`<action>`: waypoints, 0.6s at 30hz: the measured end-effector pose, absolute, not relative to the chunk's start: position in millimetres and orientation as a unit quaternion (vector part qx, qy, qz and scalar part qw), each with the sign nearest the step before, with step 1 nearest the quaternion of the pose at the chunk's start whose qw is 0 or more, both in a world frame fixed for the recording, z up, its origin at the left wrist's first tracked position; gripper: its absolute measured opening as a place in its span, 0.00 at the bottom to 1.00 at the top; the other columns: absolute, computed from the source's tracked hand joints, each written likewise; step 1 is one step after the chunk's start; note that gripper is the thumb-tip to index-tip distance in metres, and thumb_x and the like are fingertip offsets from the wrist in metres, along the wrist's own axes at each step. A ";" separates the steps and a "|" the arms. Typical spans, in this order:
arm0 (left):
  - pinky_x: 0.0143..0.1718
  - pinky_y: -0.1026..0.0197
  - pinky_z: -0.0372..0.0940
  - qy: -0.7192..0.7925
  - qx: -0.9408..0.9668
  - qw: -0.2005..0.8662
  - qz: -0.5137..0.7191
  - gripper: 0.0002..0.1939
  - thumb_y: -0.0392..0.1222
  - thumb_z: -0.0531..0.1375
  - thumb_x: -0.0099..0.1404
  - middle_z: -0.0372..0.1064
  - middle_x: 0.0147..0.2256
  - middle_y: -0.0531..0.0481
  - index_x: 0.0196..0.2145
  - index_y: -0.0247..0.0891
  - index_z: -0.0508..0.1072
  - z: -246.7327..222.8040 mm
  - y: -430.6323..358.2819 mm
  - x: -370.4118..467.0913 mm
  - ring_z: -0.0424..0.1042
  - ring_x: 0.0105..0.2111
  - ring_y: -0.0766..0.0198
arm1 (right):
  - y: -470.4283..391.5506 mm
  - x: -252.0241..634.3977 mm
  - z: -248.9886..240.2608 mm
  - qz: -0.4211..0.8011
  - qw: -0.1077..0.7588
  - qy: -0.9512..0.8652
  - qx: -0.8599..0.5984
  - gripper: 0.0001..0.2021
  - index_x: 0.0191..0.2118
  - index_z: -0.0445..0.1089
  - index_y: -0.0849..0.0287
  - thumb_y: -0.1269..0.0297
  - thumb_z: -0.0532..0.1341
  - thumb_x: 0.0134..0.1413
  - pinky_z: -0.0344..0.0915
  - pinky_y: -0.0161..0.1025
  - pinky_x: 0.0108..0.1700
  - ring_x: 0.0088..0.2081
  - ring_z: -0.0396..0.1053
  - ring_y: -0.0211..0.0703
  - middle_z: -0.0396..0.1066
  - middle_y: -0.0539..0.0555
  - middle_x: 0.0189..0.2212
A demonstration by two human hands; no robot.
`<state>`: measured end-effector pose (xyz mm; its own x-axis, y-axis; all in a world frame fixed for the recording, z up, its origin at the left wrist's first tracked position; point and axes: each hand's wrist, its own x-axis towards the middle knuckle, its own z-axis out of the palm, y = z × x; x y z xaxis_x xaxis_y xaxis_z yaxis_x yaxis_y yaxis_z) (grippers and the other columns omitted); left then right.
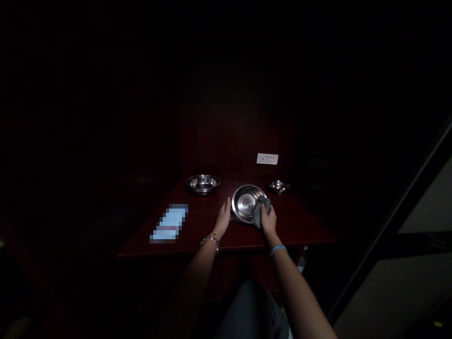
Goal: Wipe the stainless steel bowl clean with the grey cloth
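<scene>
A shiny steel bowl [246, 202] is tilted with its open side facing me, above the dark red table. My left hand [222, 219] is at the bowl's left side, closed on its edge with the thumb up; the fingers behind the bowl are mostly hidden. Bunched in my right hand [269, 221] is a grey cloth [260, 213], which lies against the inside and rim of the bowl on its right. That hand's fingers are wrapped round the cloth.
Further back on the left of the table [197, 238] stands a wide steel dish [203, 190]. A smaller steel bowl [279, 188] is at the back right. A blurred-out pale rectangle [170, 223] lies front left. Behind, a white socket panel [267, 158] is on the wall.
</scene>
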<state>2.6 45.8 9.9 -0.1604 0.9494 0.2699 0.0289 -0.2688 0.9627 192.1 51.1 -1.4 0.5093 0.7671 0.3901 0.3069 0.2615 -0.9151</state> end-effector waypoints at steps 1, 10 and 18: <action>0.29 0.63 0.64 0.467 0.532 0.381 0.595 0.33 0.69 0.48 0.69 0.76 0.36 0.44 0.47 0.36 0.73 11.8 43.1 3.4 0.72 0.30 0.61 | 51.2 192.0 -1.3 0.177 0.644 -0.459 -0.585 0.16 0.41 0.74 0.57 0.51 0.60 0.57 0.70 0.43 0.46 0.43 0.77 0.55 0.81 0.61 0.39; 0.61 0.52 0.63 0.385 0.630 0.360 0.570 0.36 0.52 0.69 0.58 0.73 0.57 0.40 0.61 0.39 0.66 6.5 41.1 9.7 0.73 0.57 0.52 | 46.9 190.7 1.3 0.177 0.641 -0.463 -0.586 0.16 0.41 0.74 0.57 0.51 0.58 0.58 0.70 0.44 0.46 0.44 0.78 0.56 0.80 0.61 0.39; 0.61 0.45 0.64 0.361 0.624 0.390 0.573 0.28 0.54 0.68 0.59 0.76 0.54 0.35 0.51 0.35 0.75 -1.2 53.0 9.1 0.75 0.55 0.47 | 45.5 189.6 3.5 0.168 0.648 -0.457 -0.586 0.17 0.43 0.74 0.57 0.49 0.58 0.59 0.70 0.44 0.46 0.44 0.78 0.57 0.80 0.60 0.38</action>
